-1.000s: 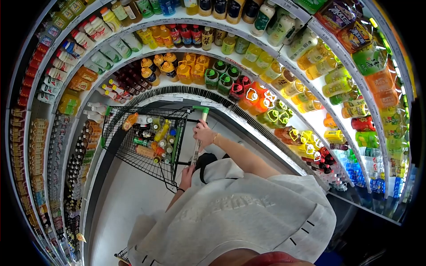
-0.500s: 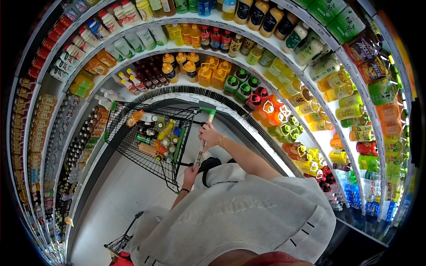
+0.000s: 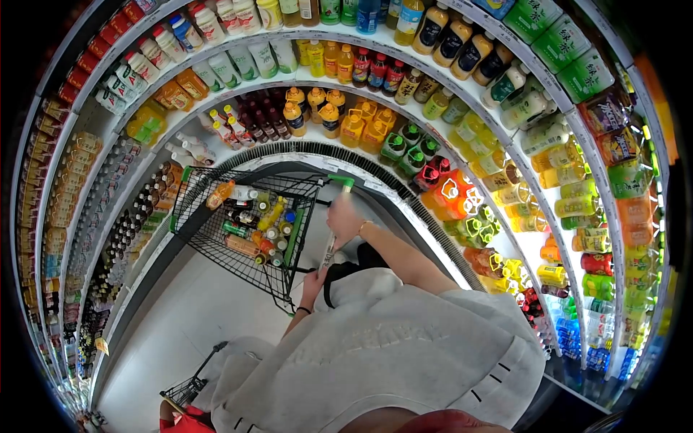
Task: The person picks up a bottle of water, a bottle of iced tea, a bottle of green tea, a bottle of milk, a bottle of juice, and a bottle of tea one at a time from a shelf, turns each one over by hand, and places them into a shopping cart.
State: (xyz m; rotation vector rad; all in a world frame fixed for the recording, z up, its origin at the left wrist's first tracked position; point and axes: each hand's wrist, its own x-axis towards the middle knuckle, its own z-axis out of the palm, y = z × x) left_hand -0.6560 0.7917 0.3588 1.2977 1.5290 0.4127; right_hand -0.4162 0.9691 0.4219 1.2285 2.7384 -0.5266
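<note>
A black wire shopping cart with green corners stands ahead of me, holding several bottles and jars. Among them an orange-toned bottle lies near the far end. My left hand is wrapped round the near end of the cart's handle, a dark band on its wrist. Over the other half of the handle is my right hand, smeared by motion. I cannot tell whether its fingers grip the bar.
Curved shelves of bottled drinks rise ahead and on both sides, close past the cart. Large juice bottles line the lower shelf. Behind on the left is another cart, with a person in red beside it. Pale floor lies left of me.
My right hand has shifted slightly on or above the handle and is now blurred. The shelves have slid a little in view; my left hand keeps its hold.
</note>
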